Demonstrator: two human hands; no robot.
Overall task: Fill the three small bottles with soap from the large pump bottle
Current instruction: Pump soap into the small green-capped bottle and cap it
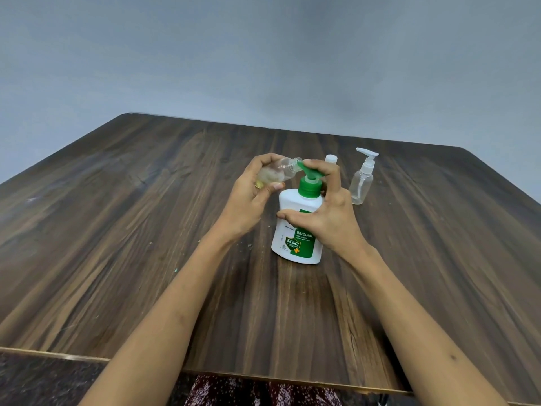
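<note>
The left hand (251, 189) grips a small clear bottle (279, 171), tilted almost on its side, with its open neck brought to the green spout of the large pump bottle (298, 227). The right hand (325, 212) lies over this pump bottle: the fingers are curled on the green pump head (311, 178) and the thumb presses the white body.

To do this step well, I think the neck should stay touching the spout tip, and the push should be slow and full, so that the thick soap falls inside and does not run down the outside. The thumb on the body helps to keep the big bottle from tipping.

The small bottle is transparent plastic, round, and some pale yellowish soap seems already to be in its bottom part. The pump bottle is opaque white, flat-oval, smooth, with a green label. Behind it stands another clear bottle with a white pump (363, 178), seemingly empty. A white cap (331, 158) shows just behind the right fingers; I cannot tell what is under it. The tabletop (146, 230) is dark wood-grain laminate.
</note>
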